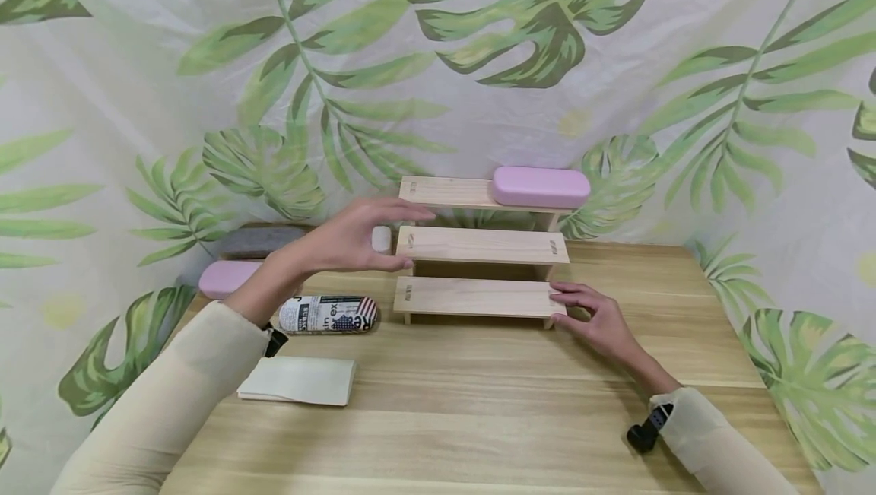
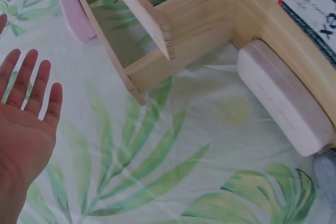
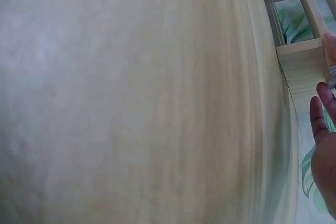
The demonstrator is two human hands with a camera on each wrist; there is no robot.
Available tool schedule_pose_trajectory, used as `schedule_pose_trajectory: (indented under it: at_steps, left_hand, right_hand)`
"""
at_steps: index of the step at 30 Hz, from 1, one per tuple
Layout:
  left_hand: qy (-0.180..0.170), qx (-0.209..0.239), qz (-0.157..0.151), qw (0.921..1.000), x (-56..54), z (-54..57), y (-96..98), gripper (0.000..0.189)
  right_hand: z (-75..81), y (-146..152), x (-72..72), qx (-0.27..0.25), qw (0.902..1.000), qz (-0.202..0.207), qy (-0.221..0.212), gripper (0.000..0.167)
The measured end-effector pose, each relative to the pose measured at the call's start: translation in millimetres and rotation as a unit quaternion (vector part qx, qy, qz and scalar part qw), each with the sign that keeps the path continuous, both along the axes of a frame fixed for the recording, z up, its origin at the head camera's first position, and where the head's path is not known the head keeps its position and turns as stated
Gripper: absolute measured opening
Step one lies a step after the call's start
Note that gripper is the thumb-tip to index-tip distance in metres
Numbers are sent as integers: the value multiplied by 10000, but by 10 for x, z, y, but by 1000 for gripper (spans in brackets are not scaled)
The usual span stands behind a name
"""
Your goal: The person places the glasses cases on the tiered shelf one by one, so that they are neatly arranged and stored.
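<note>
A light wooden three-step display rack (image 1: pixel 479 244) stands toward the back of the table. On its top step, at the right end, lies a lilac glasses case (image 1: pixel 541 187). My right hand (image 1: pixel 602 328) holds the right end of the lowest step, fingers on top and thumb at the front edge. To the left of the rack my left hand (image 1: pixel 349 240) hovers with nothing in it, thumb and fingers spread apart. The left wrist view shows its palm (image 2: pixel 26 135) and straight fingers. Below that wrist lies a newspaper-print glasses case (image 1: pixel 328 314) with a flag pattern.
Behind the left forearm are another lilac case (image 1: pixel 229 279) and a grey case (image 1: pixel 260 241). A whitish case (image 1: pixel 382 239) shows partly beside the rack. Nearer the front left lies a folded pale cloth (image 1: pixel 297 380). A leaf-print curtain (image 1: pixel 479 115) hangs behind the table.
</note>
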State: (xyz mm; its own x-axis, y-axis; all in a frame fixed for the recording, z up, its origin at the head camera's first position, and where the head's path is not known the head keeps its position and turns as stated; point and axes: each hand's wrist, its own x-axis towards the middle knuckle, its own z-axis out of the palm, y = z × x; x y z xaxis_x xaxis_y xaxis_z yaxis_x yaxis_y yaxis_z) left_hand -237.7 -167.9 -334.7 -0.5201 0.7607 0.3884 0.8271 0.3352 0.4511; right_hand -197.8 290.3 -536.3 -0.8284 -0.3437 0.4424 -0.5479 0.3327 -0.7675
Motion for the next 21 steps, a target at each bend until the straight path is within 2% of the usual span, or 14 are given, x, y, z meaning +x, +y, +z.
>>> schedule_pose_trajectory:
  at_steps: [5,12,17,21]
  left_hand:
    - [-50,-67,142,9999,78,-74,-119,64]
    - [-296,-404,484,9976,223,-195,-283,65]
    - [-162,-487,364,9980,275,-284,-394,64]
    - [-334,-486,255,9979,332,-337,-467,66]
  right_hand:
    - [10,-5,6,-4,10000,25,15,39]
    - [2,-7,-5,-18,9999,15,151,42]
    - [-11,-2,-11,-58,9999,36,74,41]
    - [-24,4,-17,-39,10000,-19,19,41]
